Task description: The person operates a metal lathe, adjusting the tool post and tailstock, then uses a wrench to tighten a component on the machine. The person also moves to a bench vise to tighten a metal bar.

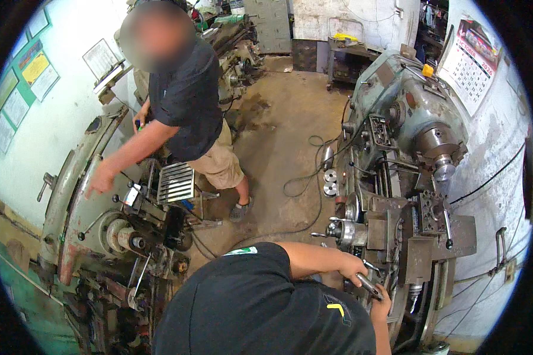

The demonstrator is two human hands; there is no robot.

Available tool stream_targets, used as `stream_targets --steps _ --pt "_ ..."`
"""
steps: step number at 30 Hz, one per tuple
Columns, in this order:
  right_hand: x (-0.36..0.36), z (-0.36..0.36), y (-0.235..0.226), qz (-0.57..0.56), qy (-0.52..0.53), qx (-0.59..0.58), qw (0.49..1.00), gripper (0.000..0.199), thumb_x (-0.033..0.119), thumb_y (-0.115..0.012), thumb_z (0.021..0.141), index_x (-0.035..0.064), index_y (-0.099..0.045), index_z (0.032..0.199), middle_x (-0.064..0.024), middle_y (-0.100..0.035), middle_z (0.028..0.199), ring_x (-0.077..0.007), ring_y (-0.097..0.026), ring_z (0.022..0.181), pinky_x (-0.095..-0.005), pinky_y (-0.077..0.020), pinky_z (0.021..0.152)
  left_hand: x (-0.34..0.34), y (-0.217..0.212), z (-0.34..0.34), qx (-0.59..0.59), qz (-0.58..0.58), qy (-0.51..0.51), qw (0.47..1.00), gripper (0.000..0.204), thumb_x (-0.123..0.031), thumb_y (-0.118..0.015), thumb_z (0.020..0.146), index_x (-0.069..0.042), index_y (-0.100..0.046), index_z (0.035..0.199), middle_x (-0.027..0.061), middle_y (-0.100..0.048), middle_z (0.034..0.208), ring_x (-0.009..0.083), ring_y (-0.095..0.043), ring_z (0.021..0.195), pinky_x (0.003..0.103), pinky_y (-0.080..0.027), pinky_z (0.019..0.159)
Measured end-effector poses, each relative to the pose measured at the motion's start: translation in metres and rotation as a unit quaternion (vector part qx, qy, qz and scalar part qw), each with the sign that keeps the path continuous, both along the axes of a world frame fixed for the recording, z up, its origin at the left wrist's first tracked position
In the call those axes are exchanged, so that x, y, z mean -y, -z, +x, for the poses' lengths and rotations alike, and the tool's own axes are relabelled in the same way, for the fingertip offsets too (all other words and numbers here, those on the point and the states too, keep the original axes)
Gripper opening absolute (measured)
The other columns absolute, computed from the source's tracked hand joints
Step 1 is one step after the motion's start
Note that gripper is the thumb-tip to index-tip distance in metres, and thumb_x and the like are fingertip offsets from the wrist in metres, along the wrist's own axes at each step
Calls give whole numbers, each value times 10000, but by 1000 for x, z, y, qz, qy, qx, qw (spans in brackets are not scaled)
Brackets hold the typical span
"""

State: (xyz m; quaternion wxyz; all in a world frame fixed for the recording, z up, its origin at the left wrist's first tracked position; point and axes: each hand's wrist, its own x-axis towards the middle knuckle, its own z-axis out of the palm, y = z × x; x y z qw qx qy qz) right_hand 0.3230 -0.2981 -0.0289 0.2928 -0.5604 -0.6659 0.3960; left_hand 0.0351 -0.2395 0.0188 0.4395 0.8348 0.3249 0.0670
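Note:
My left hand [354, 267] is closed round one end of a short, round grey metal bar [369, 286]. The fingers of my right hand [381, 303] are at its other end, closed against it; what kind of part it is cannot be made out. Both hands are beside the bed of the green-grey lathe [378, 89] on the right, close to a bit-like steel tool [416, 293]. My black-shirted torso [249, 307] fills the bottom of the view. On the left a co-worker [186, 89] points one hand [102, 177] down at another machine [109, 228].
The lathe carries a chuck [437, 141] with a shiny round workpiece [444, 170], a tool post [433, 212] and a handwheel [348, 232]. A cable [305, 195] loops over the floor beside metal discs [330, 188]. A slatted metal stand [176, 181] is by the co-worker.

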Motion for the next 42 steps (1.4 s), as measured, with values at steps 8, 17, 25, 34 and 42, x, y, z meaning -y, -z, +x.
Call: stream_targets --steps 8,17,25,34,42 --pt "26 10 -36 120 -55 123 984 326 -117 -535 752 2 -670 1025 -173 -640 924 -320 -621 881 -377 -498 804 45 -40 -15 65 6 -52 997 472 -510 -678 846 -65 -618 991 187 -650 857 386 -630 860 481 -466 731" --pt "88 27 -23 54 -205 17 977 227 -100 -601 787 8 -659 977 -128 -642 899 -242 -619 843 -331 -493 770 263 25 -59 -12 -58 -408 911 547 -565 -627 861 -70 -630 1094 216 -667 1013 408 -621 957 490 -472 813" --pt "83 -41 30 -102 -524 58 844 171 145 -704 909 53 -673 1049 -36 -669 908 -110 -620 843 -260 -489 791 661 177 -61 -125 -343 -856 367 580 -590 -685 766 -150 -712 1142 133 -733 890 297 -690 816 440 -536 737" --pt "131 -204 86 -190 -634 89 744 255 290 -682 940 42 -627 970 -22 -614 839 -109 -538 773 -308 -450 691 961 134 119 -79 -417 -905 -33 571 -558 -463 948 -83 -685 1173 124 -662 1224 327 -622 1132 449 -476 979" --pt "363 -369 1 -206 -761 195 583 301 311 -619 968 16 -567 1004 -52 -589 864 -154 -528 737 -344 -460 646 940 177 367 206 -438 -864 -142 583 -574 -502 928 -68 -685 1153 132 -677 1130 317 -628 1042 468 -475 912"
